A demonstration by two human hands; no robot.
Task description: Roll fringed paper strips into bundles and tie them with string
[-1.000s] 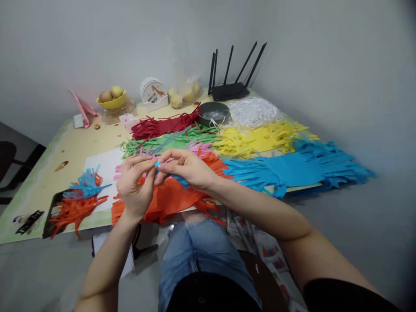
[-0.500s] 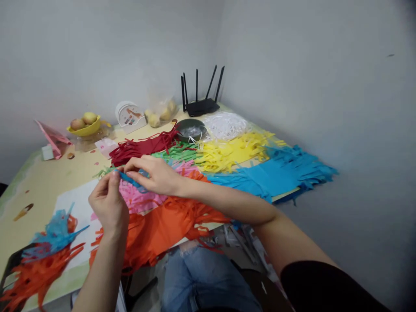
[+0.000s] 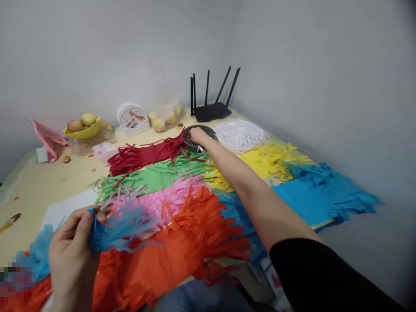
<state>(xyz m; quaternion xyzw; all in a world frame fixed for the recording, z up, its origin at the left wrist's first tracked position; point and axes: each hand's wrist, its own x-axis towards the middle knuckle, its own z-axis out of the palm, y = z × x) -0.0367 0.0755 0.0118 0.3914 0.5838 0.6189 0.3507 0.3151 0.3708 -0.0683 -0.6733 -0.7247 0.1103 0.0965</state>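
My left hand (image 3: 73,242) pinches the looped top of a blue tissue-paper tassel (image 3: 125,227) between thumb and fingers. Its fringe fans out to the right, over pink and orange fringed paper. At the back of the table my right hand (image 3: 196,135) dips into a dark round bowl (image 3: 212,130). The fingertips are down inside it, so what they touch is hidden. White strips hang over the bowl's front rim. Red fringed paper (image 3: 149,151) lies just left of the bowl, and a heap of white string (image 3: 242,135) sits to its right.
Green (image 3: 159,177), pink (image 3: 162,199), orange (image 3: 162,255), yellow (image 3: 260,162) and blue (image 3: 305,197) fringed sheets cover much of the table. Behind stand a router (image 3: 212,112), a bag of yellow fruit (image 3: 165,117), a white holder (image 3: 133,119) and a yellow fruit bowl (image 3: 82,131). Walls close off the back and right.
My right hand has left the blue tassel and reached back into the dark bowl. My left hand has come lower and left, still holding the tassel, whose fringe now hangs loose.
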